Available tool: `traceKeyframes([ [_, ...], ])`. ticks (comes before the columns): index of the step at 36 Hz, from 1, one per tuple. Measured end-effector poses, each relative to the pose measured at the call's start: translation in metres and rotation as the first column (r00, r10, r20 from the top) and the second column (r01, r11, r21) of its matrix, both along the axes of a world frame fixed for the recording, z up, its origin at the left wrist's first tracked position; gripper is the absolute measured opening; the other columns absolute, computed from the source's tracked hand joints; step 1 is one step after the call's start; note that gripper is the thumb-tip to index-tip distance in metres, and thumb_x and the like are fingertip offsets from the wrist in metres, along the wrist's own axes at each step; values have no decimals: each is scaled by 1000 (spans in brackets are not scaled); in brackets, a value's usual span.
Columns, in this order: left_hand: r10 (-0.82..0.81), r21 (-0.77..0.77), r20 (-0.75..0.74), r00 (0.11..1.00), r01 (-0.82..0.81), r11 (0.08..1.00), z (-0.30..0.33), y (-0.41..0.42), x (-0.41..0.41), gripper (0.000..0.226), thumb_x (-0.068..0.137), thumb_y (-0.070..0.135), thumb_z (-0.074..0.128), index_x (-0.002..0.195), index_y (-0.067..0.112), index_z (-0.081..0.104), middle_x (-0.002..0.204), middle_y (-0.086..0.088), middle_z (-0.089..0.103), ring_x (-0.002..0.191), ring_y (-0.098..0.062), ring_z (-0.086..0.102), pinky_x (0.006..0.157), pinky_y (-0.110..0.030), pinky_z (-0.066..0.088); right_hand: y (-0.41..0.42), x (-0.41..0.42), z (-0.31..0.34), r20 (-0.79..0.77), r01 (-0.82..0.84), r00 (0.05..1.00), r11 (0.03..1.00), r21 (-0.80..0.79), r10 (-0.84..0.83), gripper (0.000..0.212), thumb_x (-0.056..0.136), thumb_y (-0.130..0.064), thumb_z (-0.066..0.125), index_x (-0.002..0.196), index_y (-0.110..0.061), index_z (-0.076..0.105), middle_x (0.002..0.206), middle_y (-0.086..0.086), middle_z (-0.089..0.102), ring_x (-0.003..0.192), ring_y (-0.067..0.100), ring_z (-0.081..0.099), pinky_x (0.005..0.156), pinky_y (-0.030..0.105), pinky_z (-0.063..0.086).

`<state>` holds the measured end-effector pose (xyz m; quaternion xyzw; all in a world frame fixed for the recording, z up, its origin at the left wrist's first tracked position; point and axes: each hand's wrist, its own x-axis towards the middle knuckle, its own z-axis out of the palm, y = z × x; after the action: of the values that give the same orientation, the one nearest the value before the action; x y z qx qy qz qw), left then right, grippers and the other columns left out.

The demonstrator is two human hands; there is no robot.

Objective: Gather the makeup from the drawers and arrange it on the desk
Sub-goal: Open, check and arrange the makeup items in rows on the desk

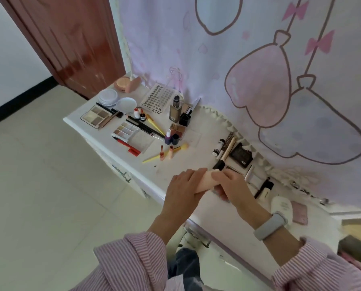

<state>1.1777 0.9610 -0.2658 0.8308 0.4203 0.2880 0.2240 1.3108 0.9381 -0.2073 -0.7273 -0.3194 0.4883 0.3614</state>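
Observation:
Both hands meet over the near middle of the white desk [183, 162]. My left hand [182, 189] and my right hand [231, 185] grip one pale pink tube [207, 182] between them, its black cap [219, 164] pointing away from me. Spread over the desk are eyeshadow palettes [126, 129], round powder compacts [108, 97], pencils [145, 128], yellow brushes [176, 149], a foundation bottle [174, 110] and small bottles [217, 147]. A drawer handle [122, 174] shows on the desk's front, left of my hands.
A clear lash tray [160, 97] leans against the pink cartoon curtain [259, 70] behind the desk. A dark compact [241, 154], a white tube [282, 206] and a pink phone [299, 213] lie to the right. A red-brown door [70, 38] stands at far left, over pale tiled floor [39, 185].

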Motion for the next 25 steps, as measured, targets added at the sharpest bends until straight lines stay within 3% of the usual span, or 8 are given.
traceKeyframes([
  [3, -17, -32, -23, 1000, 16, 999, 12, 2, -18, 42, 77, 35, 66, 115, 17, 59, 91, -3, 68, 74, -19, 63, 64, -27, 46, -3, -10, 6, 138, -145, 981, 989, 40, 139, 26, 92, -23, 50, 70, -10, 47, 59, 0, 43, 50, 9, 38, 43, 11, 30],
  [6, -54, -348, 41, 998, 66, 935, 34, 1, -31, 34, 84, 40, 64, 112, 22, 63, 96, 3, 69, 82, -13, 62, 76, -30, 50, -8, -15, 15, 314, -344, 904, 931, 125, 291, 18, 95, -29, 47, 79, -20, 50, 65, -7, 47, 53, -1, 46, 51, 9, 37],
  [11, -28, -416, -77, 997, -7, 909, 48, 1, -51, 35, 81, 46, 64, 109, 25, 58, 91, 8, 66, 79, -10, 59, 74, -28, 50, -8, -7, 33, 214, -600, 784, 799, 23, 583, 35, 90, -49, 37, 108, -25, 55, 84, -4, 54, 60, 1, 47, 56, 14, 39],
  [15, -22, -366, -171, 985, -43, 930, 55, -9, -51, 38, 82, 49, 61, 107, 24, 50, 91, 8, 62, 74, -8, 55, 68, -22, 46, -3, -18, 33, 193, -467, 866, 884, -16, 461, 50, 95, -46, 33, 90, -4, 59, 59, 0, 52, 36, 1, 41, 45, 13, 34],
  [18, 42, -388, -154, 987, -100, 916, 56, -12, -49, 38, 82, 48, 62, 107, 23, 51, 92, 8, 63, 74, -8, 54, 69, -21, 46, 0, -18, 24, 254, -491, 850, 868, 68, 461, 22, 95, -32, 45, 102, -14, 54, 80, -3, 54, 56, 0, 49, 55, 13, 37],
  [20, 92, -435, -114, 989, -132, 891, 55, -12, -47, 37, 80, 46, 66, 105, 21, 54, 85, 10, 60, 70, -6, 53, 65, -17, 44, 3, -13, 23, 154, -513, 855, 849, 127, 495, 23, 94, -22, 50, 116, -24, 45, 96, -4, 51, 67, 7, 51, 59, 16, 41],
  [22, 131, -463, -82, 988, -154, 873, 54, -12, -43, 33, 79, 42, 68, 103, 21, 58, 79, 12, 57, 64, -5, 51, 60, -13, 38, 7, -6, 23, 94, -535, 845, 834, 134, 526, 31, 93, -19, 52, 122, -23, 44, 99, -6, 50, 67, 8, 52, 57, 15, 42],
  [25, 189, -503, -41, 981, -183, 844, 52, -12, -32, 27, 77, 38, 72, 95, 21, 62, 83, 10, 58, 69, -6, 54, 63, -17, 42, 16, 5, 21, 198, -641, 762, 761, 101, 616, 19, 93, -19, 53, 111, -21, 52, 89, -10, 54, 67, 5, 55, 55, 14, 45],
])
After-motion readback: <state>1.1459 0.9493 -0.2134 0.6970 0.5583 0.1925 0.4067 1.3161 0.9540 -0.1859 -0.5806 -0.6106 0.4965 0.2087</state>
